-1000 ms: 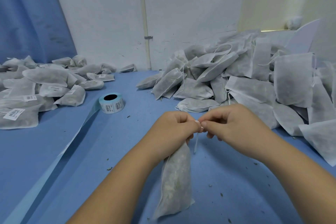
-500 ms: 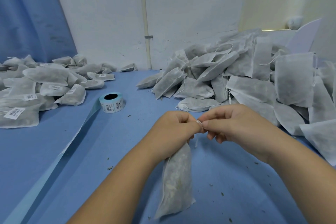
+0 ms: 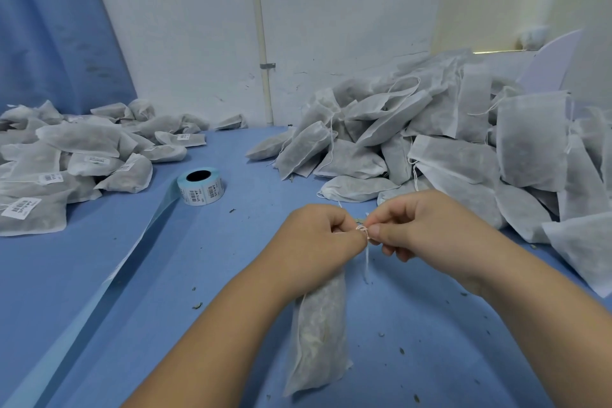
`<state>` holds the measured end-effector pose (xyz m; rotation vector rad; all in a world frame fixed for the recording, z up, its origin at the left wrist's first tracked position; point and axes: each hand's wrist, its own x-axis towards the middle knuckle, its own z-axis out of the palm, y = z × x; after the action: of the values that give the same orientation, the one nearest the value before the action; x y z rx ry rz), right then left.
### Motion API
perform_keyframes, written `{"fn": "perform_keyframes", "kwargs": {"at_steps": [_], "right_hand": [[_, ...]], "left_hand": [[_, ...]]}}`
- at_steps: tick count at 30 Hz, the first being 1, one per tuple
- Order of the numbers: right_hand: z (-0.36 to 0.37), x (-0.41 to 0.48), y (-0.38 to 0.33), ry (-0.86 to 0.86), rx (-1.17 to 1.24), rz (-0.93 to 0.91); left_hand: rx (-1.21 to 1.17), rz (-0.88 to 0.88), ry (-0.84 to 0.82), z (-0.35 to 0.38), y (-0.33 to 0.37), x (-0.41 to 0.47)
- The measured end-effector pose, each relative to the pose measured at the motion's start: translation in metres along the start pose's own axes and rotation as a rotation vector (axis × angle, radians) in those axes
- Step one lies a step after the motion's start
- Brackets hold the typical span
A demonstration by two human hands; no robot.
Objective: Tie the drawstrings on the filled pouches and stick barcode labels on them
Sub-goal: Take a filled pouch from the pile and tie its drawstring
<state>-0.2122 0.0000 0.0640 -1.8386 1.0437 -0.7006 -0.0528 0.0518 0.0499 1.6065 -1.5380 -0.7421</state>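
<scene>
As a filled pouch (image 3: 319, 334) is hanging over the blue table (image 3: 132, 275), the left hand (image 3: 318, 238) and right hand (image 3: 420, 228) are pinching its drawstring (image 3: 362, 229) closed-fingered, apparently knotting it; the label roll (image 3: 200, 185) is waiting nearby.

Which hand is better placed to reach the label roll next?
Probably the left hand: the roll lies on its side of the pouch; the right hand would cross over. Both pinch the string.

We read pouch (image 3: 318, 334) under left hand (image 3: 318, 235) grey-white; drawstring (image 3: 366, 258) white; label roll (image 3: 200, 185) beyond it pale blue, black barcodes; table (image 3: 99, 275) blue.
</scene>
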Motion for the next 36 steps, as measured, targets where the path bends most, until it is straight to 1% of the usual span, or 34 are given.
{"fn": "perform_keyframes", "kwargs": {"at_steps": [3, 7, 14, 18, 23, 33, 36], "right_hand": [[0.0, 0.0, 0.0, -0.012, 0.097, 0.036], [0.001, 0.0, 0.001, -0.048, 0.226, 0.07], [0.002, 0.005, 0.005, -0.096, 0.352, 0.081], [0.006, 0.006, 0.007, -0.046, 0.351, 0.041], [0.01, 0.006, 0.007, 0.014, 0.357, -0.003], [0.016, 0.007, 0.008, 0.163, 0.154, -0.119], [0.018, 0.007, 0.006, 0.185, 0.157, -0.13]], "left_hand": [[0.022, -0.006, 0.049, 0.001, 0.001, 0.0], [-0.009, -0.027, 0.08, 0.001, 0.002, 0.0], [-0.22, -0.129, -0.036, -0.006, 0.006, -0.003], [-0.308, -0.157, -0.038, -0.007, 0.006, -0.003], [-0.362, -0.215, -0.03, -0.009, 0.003, -0.001], [-0.41, -0.197, -0.032, -0.009, -0.003, 0.002], [-0.41, -0.18, -0.049, -0.011, -0.003, 0.001]]}}
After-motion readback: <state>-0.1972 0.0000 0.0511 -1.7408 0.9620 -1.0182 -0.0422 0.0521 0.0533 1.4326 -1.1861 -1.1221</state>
